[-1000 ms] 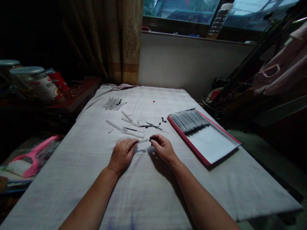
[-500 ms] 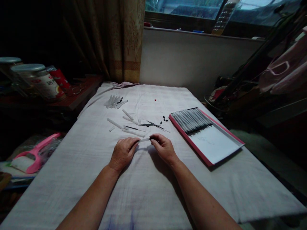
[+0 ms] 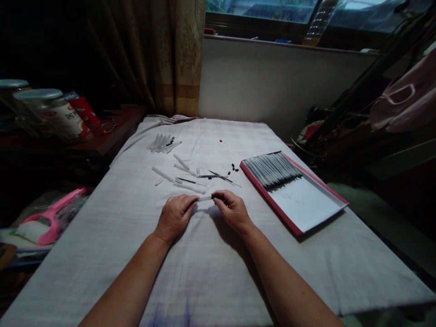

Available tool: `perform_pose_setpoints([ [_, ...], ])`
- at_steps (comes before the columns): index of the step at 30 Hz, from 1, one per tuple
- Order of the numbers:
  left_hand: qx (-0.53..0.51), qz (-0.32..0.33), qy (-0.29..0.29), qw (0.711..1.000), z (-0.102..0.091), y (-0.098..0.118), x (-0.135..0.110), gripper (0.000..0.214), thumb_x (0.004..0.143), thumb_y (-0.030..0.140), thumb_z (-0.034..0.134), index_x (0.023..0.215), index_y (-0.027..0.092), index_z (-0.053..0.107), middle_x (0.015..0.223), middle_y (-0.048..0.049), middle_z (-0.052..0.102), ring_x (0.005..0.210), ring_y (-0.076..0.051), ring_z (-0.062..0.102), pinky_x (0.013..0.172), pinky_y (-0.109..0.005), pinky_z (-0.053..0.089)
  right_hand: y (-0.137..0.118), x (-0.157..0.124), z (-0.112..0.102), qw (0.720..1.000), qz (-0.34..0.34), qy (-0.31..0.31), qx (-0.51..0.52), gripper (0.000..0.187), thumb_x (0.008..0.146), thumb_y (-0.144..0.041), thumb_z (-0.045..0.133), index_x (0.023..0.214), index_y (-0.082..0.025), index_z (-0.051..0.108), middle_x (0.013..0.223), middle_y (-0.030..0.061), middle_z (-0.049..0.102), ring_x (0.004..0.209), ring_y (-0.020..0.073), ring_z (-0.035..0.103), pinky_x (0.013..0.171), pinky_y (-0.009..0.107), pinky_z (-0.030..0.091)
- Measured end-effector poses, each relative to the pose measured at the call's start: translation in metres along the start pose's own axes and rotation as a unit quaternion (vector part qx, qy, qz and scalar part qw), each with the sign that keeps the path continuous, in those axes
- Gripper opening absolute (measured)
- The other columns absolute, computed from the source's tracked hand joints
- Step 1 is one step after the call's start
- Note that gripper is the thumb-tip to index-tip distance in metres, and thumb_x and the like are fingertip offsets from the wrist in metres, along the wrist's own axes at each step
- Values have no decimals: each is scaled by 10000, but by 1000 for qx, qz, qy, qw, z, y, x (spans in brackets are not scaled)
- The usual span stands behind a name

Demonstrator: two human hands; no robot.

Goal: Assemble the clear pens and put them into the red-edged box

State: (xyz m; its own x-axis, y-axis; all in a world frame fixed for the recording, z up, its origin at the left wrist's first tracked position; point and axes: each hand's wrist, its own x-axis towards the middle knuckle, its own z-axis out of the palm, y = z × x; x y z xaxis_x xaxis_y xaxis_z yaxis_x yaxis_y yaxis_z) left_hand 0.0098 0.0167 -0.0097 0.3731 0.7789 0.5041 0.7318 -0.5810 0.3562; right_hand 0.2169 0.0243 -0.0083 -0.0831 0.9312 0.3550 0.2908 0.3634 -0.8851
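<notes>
Between my two hands, low over the cloth, a translucent white pen barrel point(image 3: 205, 199) lies level. My left hand point(image 3: 175, 215) is closed on its left end, thumb against fingers. The thumb and fingertips of my right hand point(image 3: 232, 210) pinch a small black pen plug point(image 3: 213, 196) at the barrel's right end; whether it is fully seated I cannot tell. Just beyond are loose barrels point(image 3: 162, 174), thin dark refills point(image 3: 220, 176) and several black plugs point(image 3: 233, 166). Clear pen caps point(image 3: 160, 143) are piled farther back on the left.
A shallow pink box point(image 3: 286, 219) on the right holds a row of pens point(image 3: 272, 170). A tiny red piece point(image 3: 220, 141) lies toward the back of the white tablecloth point(image 3: 211, 272). Jars point(image 3: 64, 118) stand on a side table at left, above pink-handled scissors point(image 3: 51, 218).
Both hands stay almost in place on the barrel. The right fingertips and black plug have shifted very slightly left. Nothing else on the table has moved.
</notes>
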Motion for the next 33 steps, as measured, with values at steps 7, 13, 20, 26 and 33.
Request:
perform_pose_setpoints([
  [7, -3, 15, 2, 1000, -2, 4, 0, 189, 931, 239, 531, 1079, 205, 644, 924, -45, 721, 850, -206, 661, 770, -352, 469, -2, 2, -5, 993, -12, -33, -114, 237, 879, -339, 525, 727, -211, 653, 713, 33, 676, 667, 158, 603, 645, 263, 452],
  [13, -2, 16, 5, 1000, -1, 4, 0, 177, 934, 240, 533, 1071, 206, 639, 940, -46, 726, 862, -204, 665, 772, -351, 465, -2, 1, -9, 989, 19, -77, -125, 331, 930, -389, 436, 728, -206, 624, 647, 15, 639, 606, 145, 587, 590, 248, 419],
  [20, -8, 10, 2, 1000, 0, 2, 0, 185, 933, 243, 528, 1073, 210, 643, 939, -46, 728, 856, -199, 668, 769, -349, 473, -7, 1, -10, 992, 5, -80, -101, 210, 884, -336, 501, 773, -205, 621, 717, 15, 662, 674, 142, 596, 660, 247, 443],
  [26, -13, 2, -2, 1000, 0, 2, 0, 191, 930, 252, 520, 1071, 216, 644, 945, -49, 725, 866, -199, 666, 780, -344, 475, -5, 2, -14, 993, 14, -87, -80, 184, 876, -327, 521, 978, -207, 617, 798, 15, 678, 680, 138, 606, 611, 232, 439],
  [33, -18, -1, -6, 1000, 0, 2, 0, 180, 933, 253, 524, 1063, 215, 642, 939, -48, 723, 862, -202, 667, 772, -345, 475, -6, 3, -17, 992, 17, -88, -88, 173, 892, -330, 507, 900, -207, 628, 747, 11, 674, 626, 129, 584, 600, 236, 438],
])
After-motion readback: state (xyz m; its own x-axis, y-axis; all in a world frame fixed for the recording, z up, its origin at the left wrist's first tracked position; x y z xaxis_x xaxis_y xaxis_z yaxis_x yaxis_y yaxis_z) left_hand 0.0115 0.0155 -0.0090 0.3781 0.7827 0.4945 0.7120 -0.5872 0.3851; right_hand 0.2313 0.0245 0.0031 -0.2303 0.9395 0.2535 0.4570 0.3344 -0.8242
